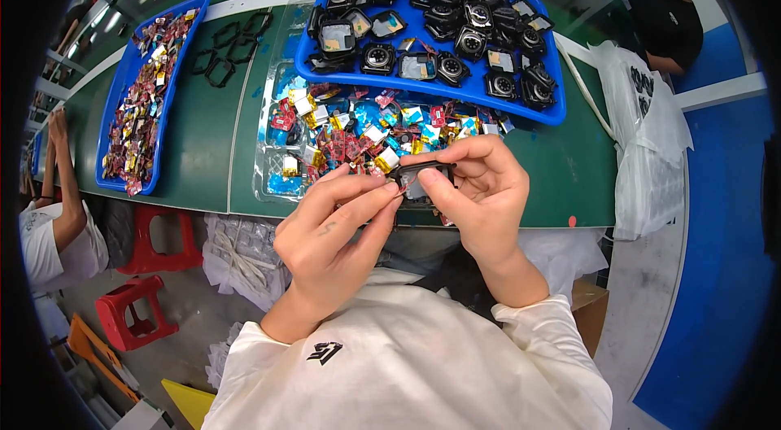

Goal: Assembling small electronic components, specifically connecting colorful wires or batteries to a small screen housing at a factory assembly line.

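Near the table's front edge, my right hand [488, 198] grips a black watch case [419, 191] between thumb and fingers, its open side showing a greyish inside. My left hand [338, 222] is closed in a pinch at the left side of this case. Thin reddish wires [408, 183] show at those fingertips, partly hidden by the fingers. Just beyond my hands lies a clear plastic tray [264, 157] heaped with red circuit boards and small silver-and-yellow batteries [386, 159].
A blue tray [521, 109] of black watch cases overlaps the clear tray's far side. Another blue tray [106, 157] of boards and batteries lies left, beside black frames [220, 72]. White plastic bags [643, 145] hang at the right. Red stools [134, 316] stand lower left; other people sit nearby.
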The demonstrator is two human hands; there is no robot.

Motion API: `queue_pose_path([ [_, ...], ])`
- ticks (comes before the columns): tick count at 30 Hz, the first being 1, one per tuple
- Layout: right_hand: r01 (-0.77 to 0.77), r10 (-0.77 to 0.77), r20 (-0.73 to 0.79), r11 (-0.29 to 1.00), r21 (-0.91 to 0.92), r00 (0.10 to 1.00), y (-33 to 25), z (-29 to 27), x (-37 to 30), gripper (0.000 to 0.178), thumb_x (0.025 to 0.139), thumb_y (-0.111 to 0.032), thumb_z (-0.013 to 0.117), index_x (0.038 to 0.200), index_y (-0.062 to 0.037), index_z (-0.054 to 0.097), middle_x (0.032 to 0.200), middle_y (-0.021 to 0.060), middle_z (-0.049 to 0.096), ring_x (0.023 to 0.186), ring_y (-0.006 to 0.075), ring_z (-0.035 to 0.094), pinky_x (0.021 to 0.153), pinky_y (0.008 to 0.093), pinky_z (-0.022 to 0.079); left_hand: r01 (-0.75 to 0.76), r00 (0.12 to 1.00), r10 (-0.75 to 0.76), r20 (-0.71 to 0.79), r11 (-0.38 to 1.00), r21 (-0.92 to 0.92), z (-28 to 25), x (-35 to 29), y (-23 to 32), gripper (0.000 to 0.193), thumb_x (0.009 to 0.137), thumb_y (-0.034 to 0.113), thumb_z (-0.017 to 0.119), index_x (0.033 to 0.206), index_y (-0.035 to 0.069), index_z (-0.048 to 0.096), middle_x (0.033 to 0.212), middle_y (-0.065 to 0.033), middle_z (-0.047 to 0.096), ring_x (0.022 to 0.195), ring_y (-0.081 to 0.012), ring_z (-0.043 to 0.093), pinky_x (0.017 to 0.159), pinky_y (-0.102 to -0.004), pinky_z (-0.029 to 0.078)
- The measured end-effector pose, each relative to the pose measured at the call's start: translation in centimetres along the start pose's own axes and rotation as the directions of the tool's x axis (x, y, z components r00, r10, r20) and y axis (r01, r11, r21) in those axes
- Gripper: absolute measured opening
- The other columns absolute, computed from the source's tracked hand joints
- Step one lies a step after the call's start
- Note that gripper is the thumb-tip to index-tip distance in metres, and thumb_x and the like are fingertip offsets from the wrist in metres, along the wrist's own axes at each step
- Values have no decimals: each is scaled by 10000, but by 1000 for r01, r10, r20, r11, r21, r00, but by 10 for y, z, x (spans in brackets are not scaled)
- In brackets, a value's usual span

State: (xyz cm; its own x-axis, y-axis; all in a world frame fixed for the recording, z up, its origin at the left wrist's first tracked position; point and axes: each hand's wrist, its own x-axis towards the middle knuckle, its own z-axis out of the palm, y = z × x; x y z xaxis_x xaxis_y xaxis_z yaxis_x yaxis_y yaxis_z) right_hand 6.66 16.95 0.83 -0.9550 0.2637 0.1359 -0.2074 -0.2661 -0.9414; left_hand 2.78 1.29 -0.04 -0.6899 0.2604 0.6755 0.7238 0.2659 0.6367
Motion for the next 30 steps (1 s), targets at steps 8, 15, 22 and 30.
queue_pose_path([
  [8, 378, -391, 41, 852, -363, 919, 18, 1, -1, 236, 737, 76, 669, 901, -4, 518, 887, 139, 685, 787, 139, 655, 676, 246, 527, 659, 750, -543, 378, 560, -502, -8, 0, 6, 130, 764, -21, 707, 891, -20, 676, 821, -99, 683, 727, -124, 649, 679, -263, 540],
  [15, 504, -499, 106, 799, -329, 860, 23, 2, 0, 233, 706, 85, 687, 851, -6, 529, 887, 161, 681, 829, 223, 668, 696, 300, 541, 669, 678, -580, 452, 231, -706, -1, -5, 2, 111, 804, -27, 684, 900, -52, 635, 842, -123, 680, 756, -139, 661, 690, -246, 554],
  [22, 496, -477, 137, 842, -210, 868, 21, 0, -3, 250, 711, 82, 710, 853, 5, 519, 957, 210, 650, 897, 251, 657, 770, 326, 539, 638, 711, -603, 361, 339, -691, 0, -6, 4, 116, 796, -34, 692, 840, -40, 585, 843, -138, 680, 767, -158, 674, 699, -242, 556],
  [30, 384, -376, 121, 921, -59, 919, 25, -6, -4, 263, 756, 108, 666, 918, -1, 490, 1043, 181, 596, 945, 192, 620, 779, 291, 529, 680, 708, -609, 357, 452, -577, 2, -1, 3, 155, 780, -30, 712, 867, -29, 584, 772, -108, 673, 703, -130, 664, 632, -214, 536],
])
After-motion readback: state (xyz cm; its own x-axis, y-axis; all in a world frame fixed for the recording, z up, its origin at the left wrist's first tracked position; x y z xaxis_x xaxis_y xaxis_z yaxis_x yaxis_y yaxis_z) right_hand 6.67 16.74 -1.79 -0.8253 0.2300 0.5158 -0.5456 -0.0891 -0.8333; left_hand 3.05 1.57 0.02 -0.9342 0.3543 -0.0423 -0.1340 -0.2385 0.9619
